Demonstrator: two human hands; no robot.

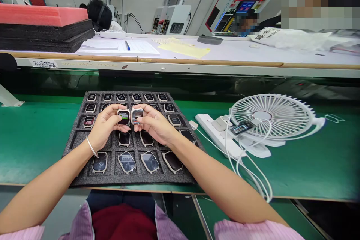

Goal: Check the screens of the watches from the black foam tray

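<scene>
My left hand (108, 124) is closed around a smartwatch body (123, 117) with no strap; its lit screen shows a green band, and the thumb lies at its edge. A second smartwatch body (137, 115) sits in my right hand (152, 122), the thumb on the lower part of its screen. The two watches are held side by side, faces up, above a dark foam tray (112, 178). Several more watch bodies lie in the tray's pockets, such as a dark-screened one (100, 162) at the front left. Part of the middle rows is hidden under my hands.
Right of the tray are a white power strip (208, 124) with cables and a white fan (281, 114) lying flat. A shelf (180, 63) across the back holds a red and black foam stack (42, 17), papers and a pen (127, 45). Other people are beyond it.
</scene>
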